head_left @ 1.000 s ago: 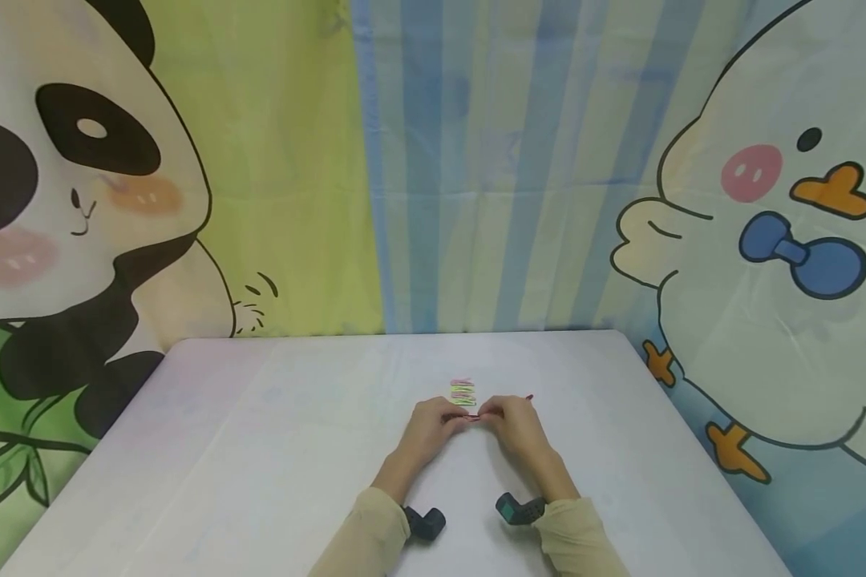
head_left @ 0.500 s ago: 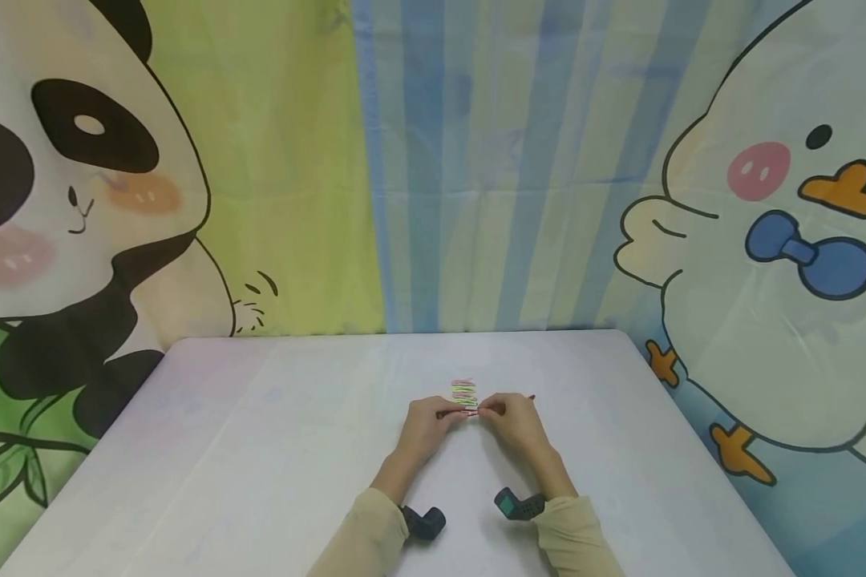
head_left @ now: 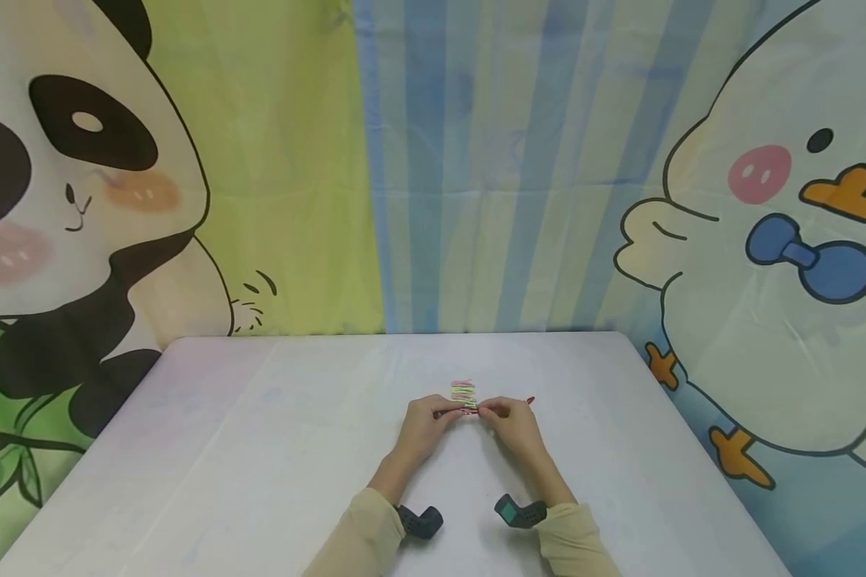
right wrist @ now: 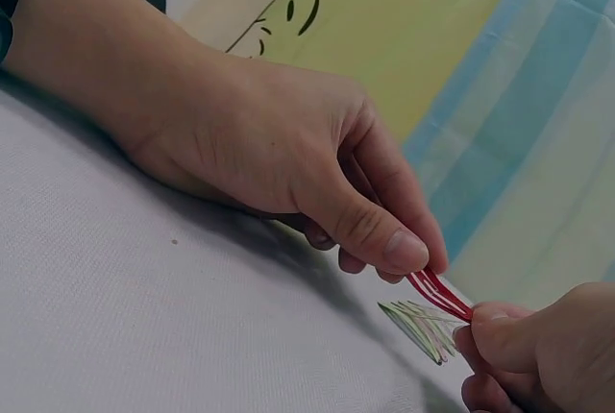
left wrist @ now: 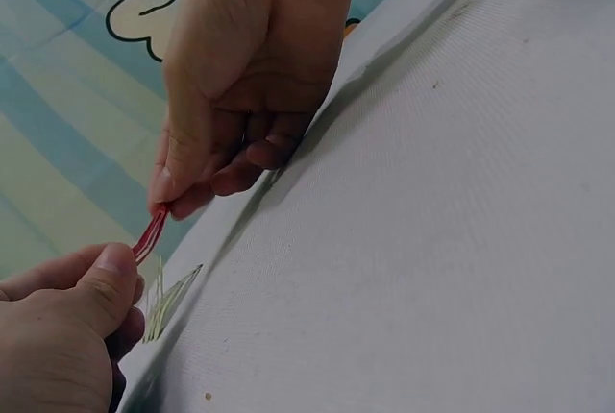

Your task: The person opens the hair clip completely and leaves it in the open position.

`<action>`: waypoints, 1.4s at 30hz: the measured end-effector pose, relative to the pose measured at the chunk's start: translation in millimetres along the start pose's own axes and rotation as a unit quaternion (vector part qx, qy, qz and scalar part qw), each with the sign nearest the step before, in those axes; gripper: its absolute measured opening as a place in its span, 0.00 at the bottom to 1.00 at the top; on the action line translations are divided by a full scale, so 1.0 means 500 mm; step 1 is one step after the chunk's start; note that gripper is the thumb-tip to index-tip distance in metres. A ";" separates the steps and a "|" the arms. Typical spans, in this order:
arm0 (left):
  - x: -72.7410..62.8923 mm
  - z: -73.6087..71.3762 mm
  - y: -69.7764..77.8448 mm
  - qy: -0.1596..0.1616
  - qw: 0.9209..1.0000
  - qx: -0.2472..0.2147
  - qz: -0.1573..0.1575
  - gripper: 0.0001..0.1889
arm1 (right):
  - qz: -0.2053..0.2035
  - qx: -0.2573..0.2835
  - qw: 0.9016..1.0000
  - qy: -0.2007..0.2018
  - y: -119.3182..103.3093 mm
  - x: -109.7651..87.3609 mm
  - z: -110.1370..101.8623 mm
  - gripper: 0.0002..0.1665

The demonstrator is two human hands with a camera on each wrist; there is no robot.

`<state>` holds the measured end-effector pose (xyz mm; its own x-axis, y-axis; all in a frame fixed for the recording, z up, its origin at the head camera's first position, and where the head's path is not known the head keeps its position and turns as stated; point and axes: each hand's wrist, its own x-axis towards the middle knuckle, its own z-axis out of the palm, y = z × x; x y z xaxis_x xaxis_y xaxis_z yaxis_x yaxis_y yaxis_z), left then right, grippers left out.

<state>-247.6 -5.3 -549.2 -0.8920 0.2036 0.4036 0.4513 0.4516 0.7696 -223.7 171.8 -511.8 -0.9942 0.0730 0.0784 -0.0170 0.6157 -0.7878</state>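
Between both hands stretches a thin red looped band, its strands side by side with narrow pale gaps. My left hand pinches one end between thumb and fingers. The other end is pinched by the thumb and index finger of my right hand. In the right wrist view the red strands bow slightly, and their ends are hidden in the fingertips. Just beyond the fingertips lies a small stack of thin pink, yellow and green strands on the table.
The white table extends around the hands. A small red piece shows just past the right hand. Dark camera mounts sit on both wrists. Behind the table hangs a printed curtain with a panda and a white bird.
Both hands have shifted slightly away from the body with the red band, closer to the coloured strands. Their pinching grips look the same.
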 end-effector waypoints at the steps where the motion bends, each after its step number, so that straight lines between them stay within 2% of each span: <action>1: 0.000 0.000 0.000 -0.001 1.000 0.000 0.000 0.08 | 0.002 0.001 1.000 0.000 0.001 0.000 0.001 0.08; 8: -0.002 -0.006 0.005 -0.013 1.000 -0.007 -0.016 0.08 | 0.026 0.005 1.000 -0.005 -0.002 -0.003 0.002 0.06; 20: 0.001 -0.011 0.009 -0.029 0.998 -0.023 -0.058 0.06 | 0.036 0.011 0.999 0.005 -0.001 -0.005 0.005 0.03; 31: 0.004 -0.021 0.010 -0.014 0.992 -0.078 -0.095 0.05 | 0.032 0.015 0.999 -0.022 0.000 -0.003 0.004 0.08; 38: 0.001 -0.020 0.022 0.000 0.987 -0.060 -0.146 0.04 | 0.030 0.029 0.999 -0.021 -0.005 -0.006 0.001 0.10; 42: 0.000 -0.026 0.035 0.000 0.980 -0.082 -0.180 0.03 | 0.029 0.051 0.998 -0.026 -0.009 -0.008 0.001 0.11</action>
<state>-239.5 -8.5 -529.1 -0.9941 0.0573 0.0916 0.1059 0.3477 0.9316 -219.7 168.4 -508.6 -0.9980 0.0637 0.0013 0.0325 0.5277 -0.8488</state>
